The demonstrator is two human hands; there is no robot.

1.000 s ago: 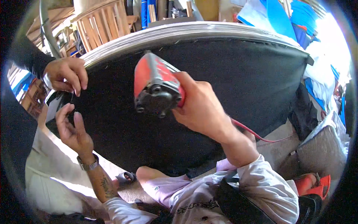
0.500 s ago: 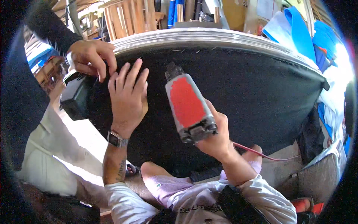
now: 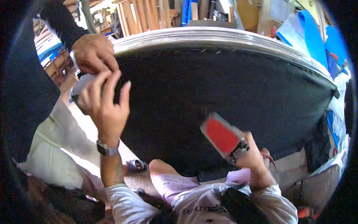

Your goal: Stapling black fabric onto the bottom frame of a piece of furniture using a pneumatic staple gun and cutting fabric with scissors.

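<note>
A red and grey staple gun (image 3: 222,137) is gripped by my right hand (image 3: 253,151), held off the black fabric and blurred by motion. The fabric (image 3: 179,100) is stretched over a large long piece with a row of staples (image 3: 203,50) near its upper edge. My left hand (image 3: 109,112) has its fingers apart, slightly curled, at the fabric's left end. Just above my left fingertips is a co-worker's hand (image 3: 92,54), its fingers bent down on the fabric's corner. Whether my fingers touch that hand or the fabric I cannot tell.
A pale layered rim (image 3: 209,34) runs along the far edge. The co-worker, in dark top and light trousers (image 3: 56,149), stands close at left. Wooden slats (image 3: 143,16) are behind. Blue sheeting (image 3: 313,39) hangs at right. A red hose (image 3: 269,158) shows beside my right hand.
My right hand has drawn the staple gun back, toward me and to the right, away from the upper edge. My left hand has shifted left and lifted, closer below the co-worker's hand.
</note>
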